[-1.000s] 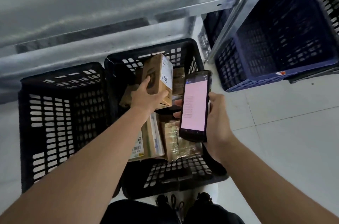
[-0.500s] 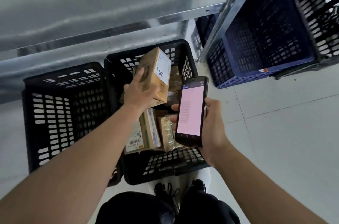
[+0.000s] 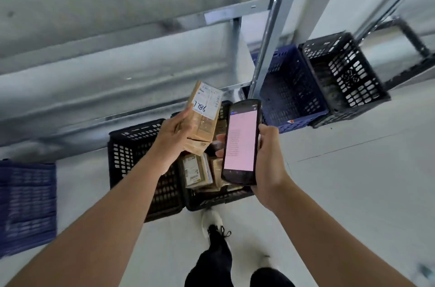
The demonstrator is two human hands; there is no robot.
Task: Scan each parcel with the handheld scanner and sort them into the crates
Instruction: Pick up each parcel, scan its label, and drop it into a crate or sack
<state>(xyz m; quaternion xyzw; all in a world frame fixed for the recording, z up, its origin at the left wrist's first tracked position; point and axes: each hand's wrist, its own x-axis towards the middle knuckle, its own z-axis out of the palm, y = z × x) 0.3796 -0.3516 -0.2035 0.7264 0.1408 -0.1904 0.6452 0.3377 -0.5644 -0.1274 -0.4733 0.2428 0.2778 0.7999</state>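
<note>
My left hand (image 3: 175, 136) grips a small brown cardboard parcel (image 3: 204, 119) with a white label bearing handwritten digits, held up above the black crates. My right hand (image 3: 268, 162) holds the black handheld scanner (image 3: 241, 143), its pink screen facing me, right beside the parcel. Below them a black crate (image 3: 219, 199) holds several more brown parcels (image 3: 196, 172). To its left stands another black crate (image 3: 131, 157), whose inside I cannot see well.
A blue crate (image 3: 292, 91) and a black crate (image 3: 341, 77) stand on the floor at the right under a metal shelf upright (image 3: 270, 51). Another blue crate (image 3: 26, 204) sits at the far left. My legs and shoes (image 3: 216, 235) are below on the pale floor.
My left hand has lifted the parcel out of the crate and up, turning its label toward me. The view has pulled back and higher; the scanner stays beside the parcel.
</note>
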